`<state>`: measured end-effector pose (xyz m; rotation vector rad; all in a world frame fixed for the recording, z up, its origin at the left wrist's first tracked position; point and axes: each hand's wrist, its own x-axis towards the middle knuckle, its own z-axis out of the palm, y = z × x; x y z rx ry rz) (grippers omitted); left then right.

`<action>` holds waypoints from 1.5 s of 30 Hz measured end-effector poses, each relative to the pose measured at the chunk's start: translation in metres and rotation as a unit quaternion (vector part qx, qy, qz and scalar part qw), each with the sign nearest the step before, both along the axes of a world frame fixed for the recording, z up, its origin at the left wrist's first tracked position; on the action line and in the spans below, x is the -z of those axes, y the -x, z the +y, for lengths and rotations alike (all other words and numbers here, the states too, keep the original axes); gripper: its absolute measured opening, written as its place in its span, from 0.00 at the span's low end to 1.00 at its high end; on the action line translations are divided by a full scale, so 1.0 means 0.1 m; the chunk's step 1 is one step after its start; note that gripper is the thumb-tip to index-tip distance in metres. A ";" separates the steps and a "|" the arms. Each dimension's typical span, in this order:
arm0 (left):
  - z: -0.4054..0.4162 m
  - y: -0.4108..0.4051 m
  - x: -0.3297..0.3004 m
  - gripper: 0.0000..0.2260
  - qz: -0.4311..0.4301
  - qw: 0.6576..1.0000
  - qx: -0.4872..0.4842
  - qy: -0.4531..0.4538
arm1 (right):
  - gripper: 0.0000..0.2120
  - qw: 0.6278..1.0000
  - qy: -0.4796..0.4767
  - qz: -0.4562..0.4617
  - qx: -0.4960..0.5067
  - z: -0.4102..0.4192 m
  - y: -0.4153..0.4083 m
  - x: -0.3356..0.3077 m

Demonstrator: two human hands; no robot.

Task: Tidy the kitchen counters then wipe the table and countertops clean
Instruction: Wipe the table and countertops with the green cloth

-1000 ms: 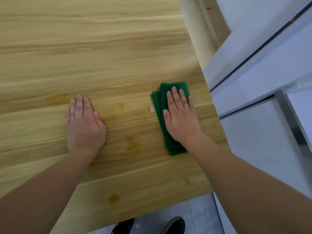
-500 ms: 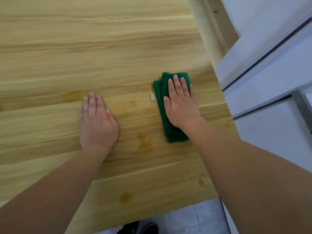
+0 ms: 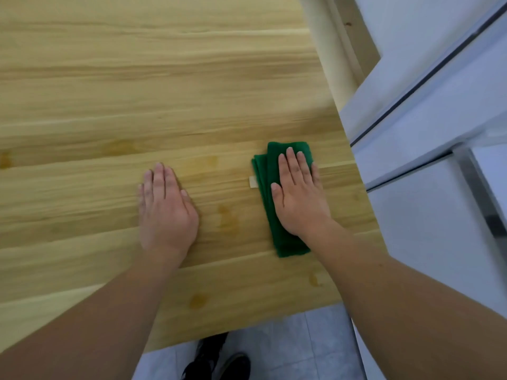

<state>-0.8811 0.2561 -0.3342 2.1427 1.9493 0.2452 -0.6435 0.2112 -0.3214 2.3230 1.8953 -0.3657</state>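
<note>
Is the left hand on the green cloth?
No, the left hand lies flat on the bare wooden table, while the right hand presses the folded green cloth.

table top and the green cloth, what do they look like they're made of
Table top: looks like pale wood planks or a wood-look laminate, with long grain streaks, plank seams and a soft matte sheen; which one cannot be told. Several darker amber patches mark it.
Green cloth: seems a soft woven or microfibre fabric, folded in layers with stepped edges, dull, no shine. The right hand presses flat on it.
</note>
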 end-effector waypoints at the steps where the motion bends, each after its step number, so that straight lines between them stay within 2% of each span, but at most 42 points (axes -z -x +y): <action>1: 0.02 -0.01 0.01 0.24 0.005 1.000 0.001 0.003 | 0.29 1.000 0.000 -0.004 -0.002 0.02 -0.02 0.00; 10: 0.09 -0.03 0.05 0.25 0.012 1.000 -0.003 0.001 | 0.29 1.000 -0.023 0.007 0.009 0.69 -0.21 0.05; 13: 0.10 -0.02 0.06 0.25 0.013 1.000 0.002 -0.002 | 0.29 0.999 -0.031 0.007 0.011 0.68 -0.19 0.07; 26: 0.06 -0.02 0.01 0.25 0.017 1.000 0.006 -0.003 | 0.29 1.000 -0.019 0.004 0.012 -0.74 0.04 -0.01; 33: 0.02 -0.03 -0.04 0.25 0.011 1.000 0.007 -0.002 | 0.29 0.998 -0.017 0.001 0.060 -1.25 0.27 0.02; 39: 0.04 -0.04 0.00 0.25 0.008 1.000 0.001 -0.005 | 0.29 0.999 -0.003 0.010 0.036 -0.95 0.14 -0.02; 45: 0.07 -0.04 0.01 0.25 0.015 1.000 0.000 -0.002 | 0.29 0.999 -0.012 -0.004 0.044 -0.14 -0.02 0.01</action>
